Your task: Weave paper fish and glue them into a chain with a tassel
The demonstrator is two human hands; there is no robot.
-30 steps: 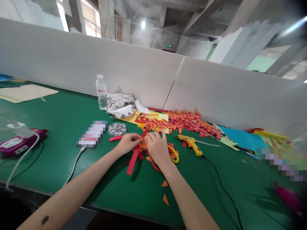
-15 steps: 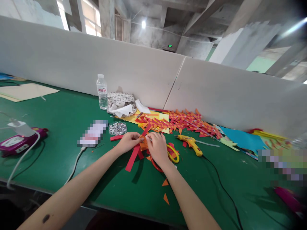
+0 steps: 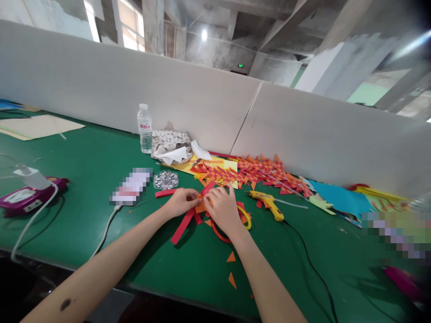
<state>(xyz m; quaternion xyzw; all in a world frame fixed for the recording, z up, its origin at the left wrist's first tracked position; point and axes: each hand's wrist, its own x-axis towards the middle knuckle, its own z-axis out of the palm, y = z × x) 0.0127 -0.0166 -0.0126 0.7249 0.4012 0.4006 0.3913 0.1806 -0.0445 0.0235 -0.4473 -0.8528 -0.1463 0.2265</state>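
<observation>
Red and orange paper strips [image 3: 182, 227] cross each other between my hands, partly covered by my fingers. My left hand [image 3: 182, 202] pinches the strips from the left side. On the right, my right hand [image 3: 220, 207] has its fingers curled over the same strips, with the thumb or one finger sticking up. Beneath my right wrist lies a pair of scissors with red and yellow handles [image 3: 248, 220]; its blades are hidden. Another red strip [image 3: 164, 193] lies by my left fingers. Small orange paper triangles [image 3: 232, 280] are scattered nearer the table edge.
A yellow glue gun [image 3: 269, 204] with its black cord lies to the right. Behind are woven red-and-orange paper pieces [image 3: 266, 172], a tub of googly eyes [image 3: 166, 180], a water bottle [image 3: 145, 130] and a tissue pack [image 3: 171, 143]. A charging phone [image 3: 132, 186] and purple power strip [image 3: 32, 197] sit left.
My right hand has shifted slightly and one of its digits now points up. The long red strip's near end has swung a little to the left.
</observation>
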